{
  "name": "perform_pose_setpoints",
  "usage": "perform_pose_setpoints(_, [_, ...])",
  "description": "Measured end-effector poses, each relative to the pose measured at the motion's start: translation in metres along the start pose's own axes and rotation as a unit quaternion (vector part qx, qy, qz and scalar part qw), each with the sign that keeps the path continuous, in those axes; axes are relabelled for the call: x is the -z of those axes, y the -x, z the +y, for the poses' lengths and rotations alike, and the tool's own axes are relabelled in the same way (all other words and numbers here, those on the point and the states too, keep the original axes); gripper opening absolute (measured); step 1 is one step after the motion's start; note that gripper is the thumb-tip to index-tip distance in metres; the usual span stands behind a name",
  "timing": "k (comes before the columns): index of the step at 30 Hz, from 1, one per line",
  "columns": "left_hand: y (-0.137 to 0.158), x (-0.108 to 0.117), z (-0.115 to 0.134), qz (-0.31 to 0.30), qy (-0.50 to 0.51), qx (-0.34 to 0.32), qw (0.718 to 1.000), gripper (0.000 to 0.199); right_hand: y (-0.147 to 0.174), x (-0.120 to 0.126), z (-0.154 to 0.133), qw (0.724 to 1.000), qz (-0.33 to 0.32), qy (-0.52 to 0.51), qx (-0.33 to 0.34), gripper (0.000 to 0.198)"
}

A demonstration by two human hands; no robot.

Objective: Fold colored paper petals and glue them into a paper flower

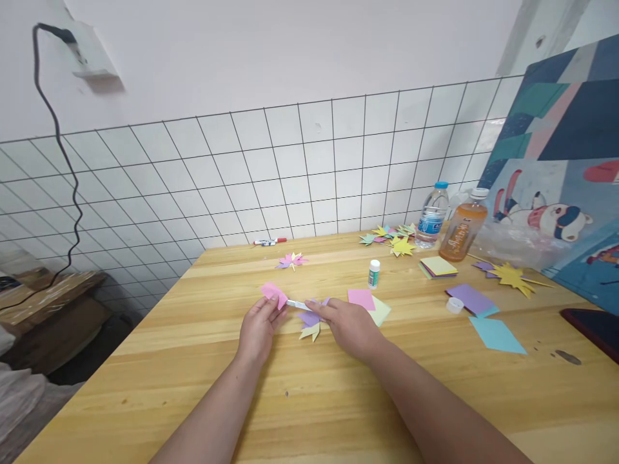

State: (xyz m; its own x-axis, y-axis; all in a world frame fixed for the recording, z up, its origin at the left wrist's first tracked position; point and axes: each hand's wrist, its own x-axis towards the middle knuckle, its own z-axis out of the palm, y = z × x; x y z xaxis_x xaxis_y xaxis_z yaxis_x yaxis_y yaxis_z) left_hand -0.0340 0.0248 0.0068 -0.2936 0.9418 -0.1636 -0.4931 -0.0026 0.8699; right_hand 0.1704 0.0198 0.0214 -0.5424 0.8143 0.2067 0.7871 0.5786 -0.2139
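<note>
Seemingly feather-light and easily creased, the small pink folded paper piece [274,294] at mid-table sits pinched at its edge in the left hand [258,328], while the right hand [349,325] presses flat on the purple-and-yellow pointed paper shape [310,323].

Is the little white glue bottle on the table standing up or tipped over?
Standing upright. The glue bottle rests on its base on the wooden table, cap end up, apart from both hands and the pink paper square nearby.
</note>
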Motion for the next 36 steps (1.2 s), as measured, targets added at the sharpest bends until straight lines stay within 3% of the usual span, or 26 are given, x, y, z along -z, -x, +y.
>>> perform_pose_setpoints(22, [-0.0004, 0.0007, -0.0016, -0.001, -0.012, -0.004, 1.0, 0.006, 0.0007, 0.003, -0.0016, 1.0, -0.008, 0.007, -0.002, 0.046])
perform_pose_setpoints(30, [0.0025, 0.0, -0.0027, -0.053, -0.045, -0.006, 0.998, 0.027, 0.0003, 0.0005, 0.0, 1.0, -0.02, 0.001, -0.014, 0.049])
perform_pose_setpoints(36, [0.0038, -0.0017, -0.0057, -0.064, -0.069, -0.012, 0.995, 0.026, 0.0009, 0.003, -0.0016, 1.0, -0.009, -0.005, -0.014, 0.048])
